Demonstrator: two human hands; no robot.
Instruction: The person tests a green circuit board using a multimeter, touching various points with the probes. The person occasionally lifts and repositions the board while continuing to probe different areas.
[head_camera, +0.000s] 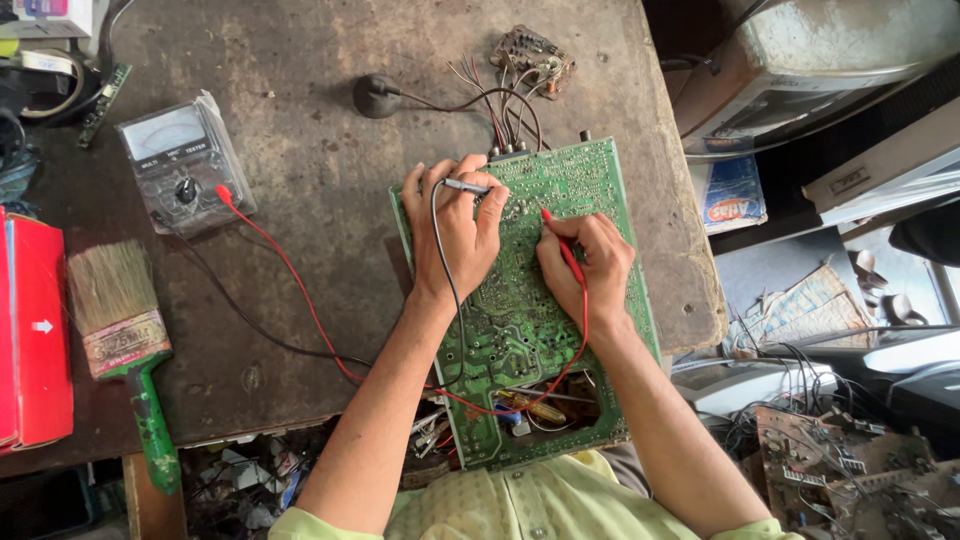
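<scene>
**Both probes down on the board**

My left hand (455, 235) pinches the black probe (466, 186), fingers closed round it, tip on the green board (540, 330). My right hand (585, 265) grips the red probe (560, 245) like a pen, steadying its point on the solder side. Leads trail back to the meter (185, 165) on the counter (300, 290).

Two probes (465, 186), one meter (185, 162), one brush (125, 345), perhaps two boards (530, 300).
</scene>
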